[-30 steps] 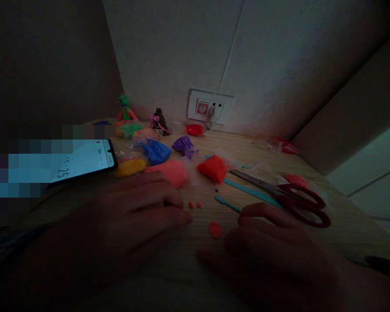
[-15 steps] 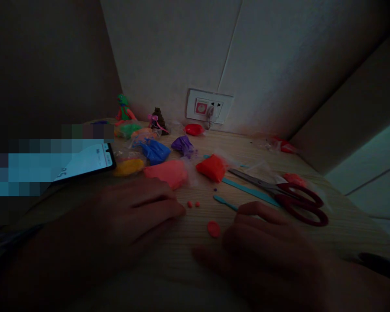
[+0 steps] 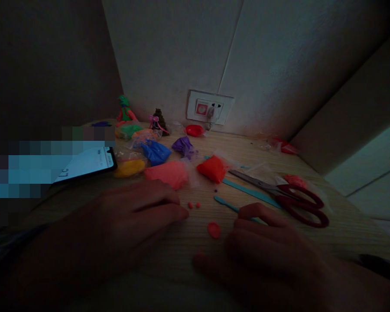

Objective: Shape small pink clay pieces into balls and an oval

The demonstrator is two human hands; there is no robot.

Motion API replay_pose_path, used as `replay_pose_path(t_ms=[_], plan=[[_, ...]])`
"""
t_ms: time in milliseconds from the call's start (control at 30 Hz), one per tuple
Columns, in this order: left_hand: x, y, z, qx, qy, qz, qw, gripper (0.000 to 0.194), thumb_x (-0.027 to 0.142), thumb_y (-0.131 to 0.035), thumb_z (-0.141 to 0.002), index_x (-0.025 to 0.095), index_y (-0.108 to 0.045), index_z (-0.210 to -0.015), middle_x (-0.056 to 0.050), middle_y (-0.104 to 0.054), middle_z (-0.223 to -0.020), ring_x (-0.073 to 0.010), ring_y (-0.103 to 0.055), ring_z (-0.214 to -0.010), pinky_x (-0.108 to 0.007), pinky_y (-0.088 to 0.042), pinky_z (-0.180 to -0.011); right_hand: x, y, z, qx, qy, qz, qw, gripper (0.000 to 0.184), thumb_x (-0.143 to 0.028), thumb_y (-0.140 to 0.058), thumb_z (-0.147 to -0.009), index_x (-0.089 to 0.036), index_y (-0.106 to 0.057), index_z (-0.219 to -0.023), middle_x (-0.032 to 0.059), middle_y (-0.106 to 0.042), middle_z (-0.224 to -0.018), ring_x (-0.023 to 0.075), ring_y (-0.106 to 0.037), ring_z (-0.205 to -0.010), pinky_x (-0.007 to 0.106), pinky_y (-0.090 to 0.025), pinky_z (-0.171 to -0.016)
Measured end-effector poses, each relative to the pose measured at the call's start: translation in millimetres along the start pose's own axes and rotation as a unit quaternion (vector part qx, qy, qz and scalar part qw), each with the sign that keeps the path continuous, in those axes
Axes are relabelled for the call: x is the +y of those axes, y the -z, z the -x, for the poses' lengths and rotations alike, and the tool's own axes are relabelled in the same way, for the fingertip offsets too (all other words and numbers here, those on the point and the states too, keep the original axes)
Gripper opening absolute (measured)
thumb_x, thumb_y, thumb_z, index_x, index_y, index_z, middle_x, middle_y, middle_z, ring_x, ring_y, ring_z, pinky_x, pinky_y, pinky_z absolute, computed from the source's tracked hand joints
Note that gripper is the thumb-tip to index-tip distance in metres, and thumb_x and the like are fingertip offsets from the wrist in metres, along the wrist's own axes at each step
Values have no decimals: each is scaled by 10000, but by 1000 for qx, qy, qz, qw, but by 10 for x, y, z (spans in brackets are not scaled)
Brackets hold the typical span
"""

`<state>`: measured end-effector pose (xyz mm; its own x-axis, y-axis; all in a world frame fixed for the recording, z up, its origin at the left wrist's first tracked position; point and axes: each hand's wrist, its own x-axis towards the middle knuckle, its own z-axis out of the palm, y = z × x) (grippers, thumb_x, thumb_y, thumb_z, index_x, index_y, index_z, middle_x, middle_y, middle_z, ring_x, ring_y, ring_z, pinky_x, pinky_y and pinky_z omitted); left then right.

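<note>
My left hand (image 3: 133, 216) lies low over the table with its fingers stretched out, holding nothing that I can see. Its index fingertip is just left of two tiny coral clay balls (image 3: 194, 205). On the right, my right hand (image 3: 266, 247) has bent fingers and a thumb held apart, with nothing visible between them. Left of those fingers lies a flat coral clay disc (image 3: 213, 230). A small teal modelling tool (image 3: 225, 203) runs partly behind the right hand's fingers. A bag of pink clay (image 3: 169, 173) sits beyond the left hand. Dim light hides the palms.
Scissors (image 3: 279, 190) and a long teal tool (image 3: 250, 192) lie at right. Bags of red-orange (image 3: 212, 169), purple (image 3: 183, 146), blue (image 3: 156, 151) and yellow clay (image 3: 130, 168) spread across the back. A phone (image 3: 87, 164) stands left. A green figure (image 3: 125, 110) and socket (image 3: 210, 107) are behind.
My left hand's fingertips have shifted slightly right, closer to the two tiny balls. My right hand stays almost in place, and the clay pieces lie as before.
</note>
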<state>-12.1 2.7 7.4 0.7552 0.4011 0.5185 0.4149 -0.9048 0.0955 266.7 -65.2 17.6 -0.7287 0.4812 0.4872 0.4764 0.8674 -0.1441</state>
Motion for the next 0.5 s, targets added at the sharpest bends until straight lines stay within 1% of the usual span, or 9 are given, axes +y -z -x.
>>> replay_pose_path(t_ms=[67, 133, 200, 267, 333, 400, 433, 500], plan=[[-4, -1, -3, 4, -10, -6, 1000, 478, 362, -192, -1290, 312, -651, -1166, 70, -743, -1137, -104, -742, -975, -191, -523, -856, 2, -2, 12, 6, 3, 9, 1000, 494, -185, -268, -1269, -137, -746, -1154, -31, -616, -790, 134, -577, -716, 340, -493, -769], [-4, 6, -10, 6, -14, -10, 1000, 491, 349, -174, -1289, 307, -649, -1169, 63, -741, -1132, -107, -740, -969, -195, -530, -849, 1, 1, 25, 7, -2, 12, 1000, 460, -185, -280, -1255, -113, -733, -1220, -11, -630, -816, 151, -580, -718, 354, -502, -762], [-1, 15, -16, 11, -15, -13, 1000, 451, 318, -222, -1288, 299, -656, -1169, 58, -741, -1142, -108, -739, -982, -197, -533, -847, -2, 3, 35, -11, -19, 5, 1000, 388, -162, -367, -1231, -143, -743, -1140, -7, -643, -834, 151, -593, -727, 352, -506, -784], [1, 19, -17, 20, -21, -13, 999, 384, 269, -295, -1278, 291, -666, -1182, 61, -742, -1150, -104, -734, -994, -192, -533, -855, -3, -3, 40, -24, -15, -6, 1000, 344, -143, -429, -1223, -166, -739, -1077, -19, -646, -834, 139, -616, -752, 341, -497, -806], [-1, 15, -16, 26, -25, -5, 999, 369, 199, -315, -1255, 289, -668, -1195, 68, -742, -1157, -96, -730, -992, -187, -533, -853, -1, -11, 40, -5, 4, -9, 1000, 383, -163, -369, -1246, -138, -736, -1141, -14, -647, -825, 142, -618, -757, 352, -490, -784], [-5, 9, -15, 25, -20, 11, 999, 398, 153, -304, -1230, 293, -673, -1173, 71, -742, -1146, -98, -729, -972, -201, -532, -823, 0, -8, 31, 14, 9, -6, 1000, 486, -192, -263, -1264, -102, -735, -1191, -1, -655, -816, 150, -611, -741, 367, -493, -753], [-8, 7, -14, 23, -13, 17, 1000, 403, 154, -306, -1228, 293, -676, -1149, 71, -741, -1130, -102, -726, -953, -212, -529, -802, -1, 1, 23, 8, -1, -3, 1000, 523, -199, -238, -1268, -110, -743, -1164, 3, -664, -815, 150, -614, -735, 367, -499, -748], [-14, 6, -7, 18, -10, 24, 999, 389, 219, -317, -1255, 292, -679, -1130, 66, -737, -1108, -113, -715, -941, -235, -525, -797, -8, 27, 0, -2, -19, 1, 1000, 594, -199, -212, -1274, -162, -742, -1010, -12, -667, -788, 129, -615, -709, 338, -512, -756]])
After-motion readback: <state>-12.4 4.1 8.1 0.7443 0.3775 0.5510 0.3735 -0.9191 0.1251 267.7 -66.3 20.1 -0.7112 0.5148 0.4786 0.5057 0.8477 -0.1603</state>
